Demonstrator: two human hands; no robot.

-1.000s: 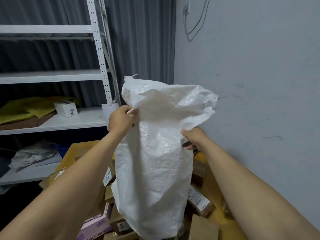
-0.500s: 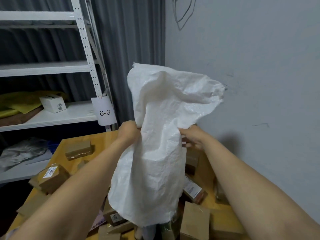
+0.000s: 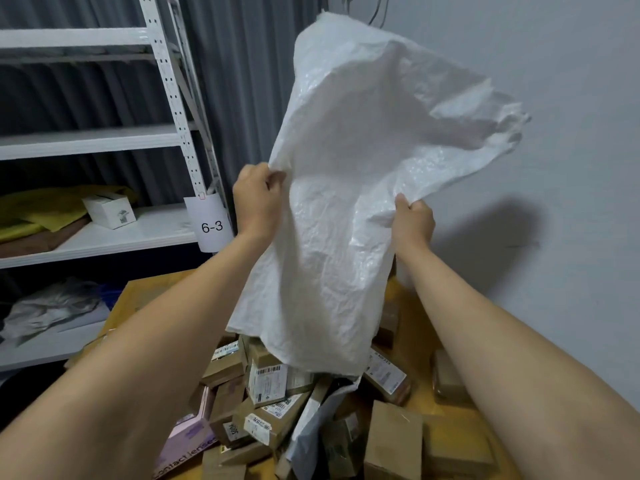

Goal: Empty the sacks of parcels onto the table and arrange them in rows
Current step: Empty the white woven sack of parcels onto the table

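Just the one cam here, worn on the person's head, wide-angle, pointing forward and a bit down along both forearms. It's really close in: the left hand (image 3: 258,199) and right hand (image 3: 414,221) gripping the sack (image 3: 346,202) fill mid-frame, with the table (image 3: 145,296) low down, shelving (image 3: 104,140) left, wall (image 3: 571,168) right.

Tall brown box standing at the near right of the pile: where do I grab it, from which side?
Take the tall brown box by its top end, coming down from above. It stands upright with that end free, while a darker parcel and a flat box crowd its sides. The left hand and right hand grip the white sack, so free one first.
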